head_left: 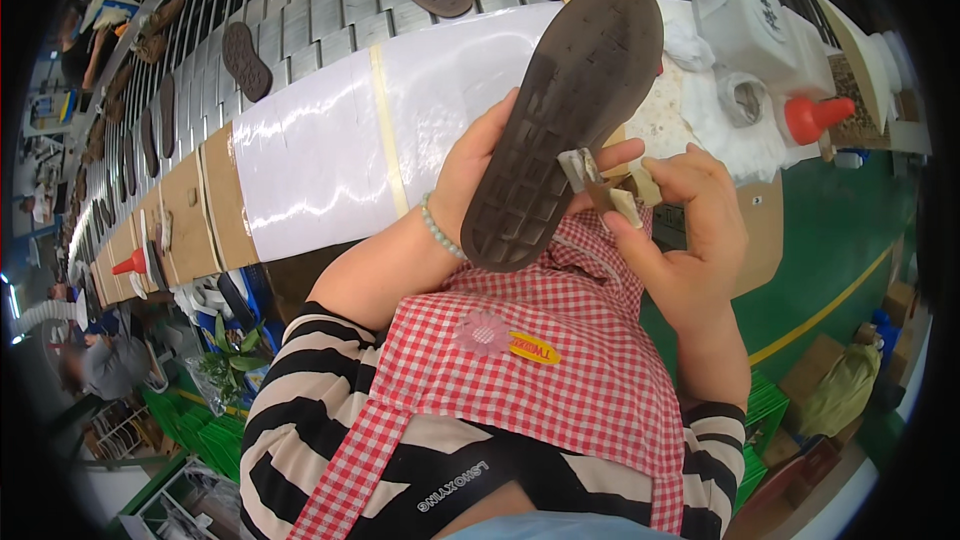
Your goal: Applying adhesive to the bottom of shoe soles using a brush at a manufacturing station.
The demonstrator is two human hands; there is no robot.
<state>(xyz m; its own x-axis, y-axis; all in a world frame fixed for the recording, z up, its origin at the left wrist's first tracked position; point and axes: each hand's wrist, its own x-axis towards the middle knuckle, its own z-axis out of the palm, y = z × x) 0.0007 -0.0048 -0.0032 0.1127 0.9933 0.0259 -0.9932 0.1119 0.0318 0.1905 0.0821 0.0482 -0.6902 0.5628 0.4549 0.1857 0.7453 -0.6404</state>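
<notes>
A dark brown shoe sole (560,120), its treaded side toward me, is held up at a tilt in front of my chest. My left hand (472,162) grips it from behind and along its left edge, most of the fingers hidden by the sole. At the sole's right edge, my right hand (698,230) pinches a small folded pad (625,204), beige and brown with a whitish, worn end. That end touches or nearly touches the sole's edge. What the pad is made of I cannot tell.
Beyond my hands, a slatted metal conveyor (340,15) carries several soles. A white-covered ledge (310,175) runs along it. To the right stand a white plastic jug (745,20), a clear cup (746,100) and a red-nozzled bottle (815,120). Green crates (765,410) sit low at right.
</notes>
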